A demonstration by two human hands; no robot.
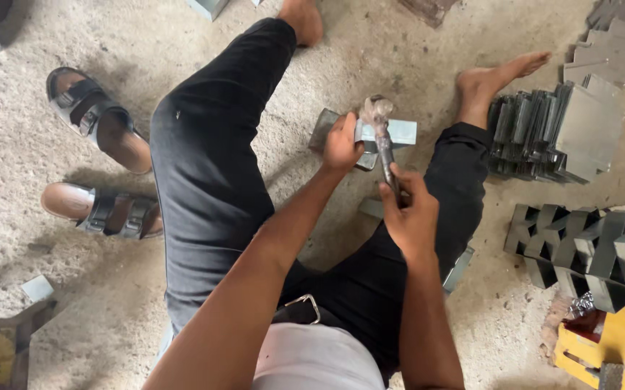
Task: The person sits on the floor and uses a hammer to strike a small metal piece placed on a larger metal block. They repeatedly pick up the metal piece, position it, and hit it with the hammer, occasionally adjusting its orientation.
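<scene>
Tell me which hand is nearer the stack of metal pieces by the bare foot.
Right. The right hand, gripping the hammer, sits closer to the stack at the right. The left hand holds the bent metal piece farther left, beyond the hammer.

Blurred grey hammer head; detail indistinct. Folded grey sheet-metal piece partly concealed by left hand. Yellow metal object cut by lower right frame edge; its kind is undeterminable.
</scene>
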